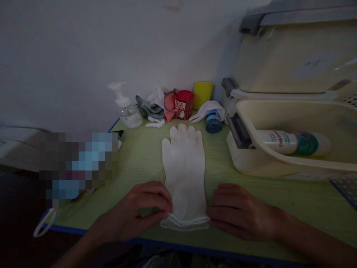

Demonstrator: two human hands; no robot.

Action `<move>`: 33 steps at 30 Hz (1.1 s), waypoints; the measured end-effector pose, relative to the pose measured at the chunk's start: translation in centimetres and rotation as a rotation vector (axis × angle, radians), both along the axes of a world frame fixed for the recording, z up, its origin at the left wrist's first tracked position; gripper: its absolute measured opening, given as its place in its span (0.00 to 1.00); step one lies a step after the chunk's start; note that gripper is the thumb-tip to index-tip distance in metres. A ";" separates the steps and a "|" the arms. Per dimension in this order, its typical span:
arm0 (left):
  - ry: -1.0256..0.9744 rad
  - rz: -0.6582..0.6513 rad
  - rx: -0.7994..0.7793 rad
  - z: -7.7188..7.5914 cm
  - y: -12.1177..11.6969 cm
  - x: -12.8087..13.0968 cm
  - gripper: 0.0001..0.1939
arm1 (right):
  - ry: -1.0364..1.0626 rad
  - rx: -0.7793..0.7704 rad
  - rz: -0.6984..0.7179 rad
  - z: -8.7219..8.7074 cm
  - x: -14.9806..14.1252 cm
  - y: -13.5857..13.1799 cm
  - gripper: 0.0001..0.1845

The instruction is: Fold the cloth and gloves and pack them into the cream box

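White gloves [185,171] lie flat on the green table, one apparently stacked on another, fingers pointing toward the wall and cuffs toward me. My left hand [142,206] pinches the left corner of the upper cuff between thumb and fingers. On the opposite side, my right hand [237,212] grips the right corner of that cuff, its fingers curled. Beneath the upper cuff, the edge of a lower cuff sticks out a little.
Along the wall stand a pump bottle [131,115], crumpled cloths [152,106], a red canister [184,105], a yellow sponge [202,95] and a blue jar [213,121]. An open cream bin [237,160] on the right holds a spray can [290,142]. A pixelated blue item [92,152] is at left.
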State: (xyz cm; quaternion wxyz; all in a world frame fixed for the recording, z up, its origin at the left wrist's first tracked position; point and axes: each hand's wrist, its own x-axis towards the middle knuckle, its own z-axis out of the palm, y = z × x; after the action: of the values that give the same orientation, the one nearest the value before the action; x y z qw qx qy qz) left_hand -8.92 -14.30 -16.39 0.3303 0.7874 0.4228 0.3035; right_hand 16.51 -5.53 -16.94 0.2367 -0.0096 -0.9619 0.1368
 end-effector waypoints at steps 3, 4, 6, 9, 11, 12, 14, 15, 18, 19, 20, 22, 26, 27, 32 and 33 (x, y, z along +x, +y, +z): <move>0.024 -0.034 -0.005 -0.1 -0.2 -0.1 0.06 | -0.030 0.005 0.030 -0.1 0.0 0.0 0.17; 0.036 -0.049 -0.009 -0.2 -0.2 -0.1 0.05 | -0.045 0.010 0.037 -0.2 0.0 0.0 0.17; 0.068 -0.080 -0.025 -0.2 -0.3 -0.1 0.05 | -0.074 0.021 0.047 -0.3 0.1 0.0 0.18; 0.129 -0.109 -0.068 0.0 -0.3 0.1 0.06 | -0.134 0.029 0.055 -0.3 0.1 -0.1 0.18; 0.172 -0.122 -0.105 0.3 -0.2 0.3 0.07 | -0.184 0.030 0.067 -0.2 0.1 -0.1 0.16; 0.190 -0.128 -0.119 0.4 -0.2 0.4 0.07 | -0.212 0.028 0.075 -0.2 0.1 -0.1 0.16; 0.218 -0.140 -0.143 0.7 -0.1 0.5 0.06 | -0.262 0.017 0.090 -0.1 0.1 0.0 0.14; 0.228 -0.141 -0.149 0.8 0.0 0.5 0.05 | -0.283 0.009 0.095 0.0 0.1 0.0 0.13; 0.250 -0.129 -0.164 1.0 0.1 0.6 0.06 | -0.311 0.004 0.096 -0.1 0.0 0.1 0.10; 0.252 -0.122 -0.165 0.9 0.1 0.7 0.08 | -0.310 0.012 0.089 -0.1 0.0 0.0 0.10; 0.254 -0.119 -0.168 0.8 0.1 0.7 0.09 | -0.307 0.024 0.080 -0.2 0.0 0.0 0.10; 0.267 -0.120 -0.182 0.5 0.1 0.7 0.09 | -0.293 0.051 0.062 -0.3 0.0 -0.1 0.11; 0.263 -0.147 -0.173 0.0 0.1 0.6 0.07 | -0.264 0.072 0.047 -0.4 0.0 -0.2 0.11; 0.256 -0.154 -0.161 0.0 0.1 0.5 0.06 | -0.264 0.070 0.045 -0.4 0.0 -0.2 0.10; 0.259 -0.162 -0.152 0.5 0.2 0.7 0.06 | -0.307 0.052 0.065 -0.5 0.0 0.0 0.09; 0.261 -0.155 -0.157 0.6 0.2 0.7 0.06 | -0.315 0.047 0.071 -0.5 0.0 0.1 0.09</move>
State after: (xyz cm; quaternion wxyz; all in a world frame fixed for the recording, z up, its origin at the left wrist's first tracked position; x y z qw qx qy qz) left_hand -8.23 -14.14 -15.83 0.3555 0.8223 0.4225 0.1381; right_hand 16.52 -5.47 -17.40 0.0781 0.0085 -0.9897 0.1193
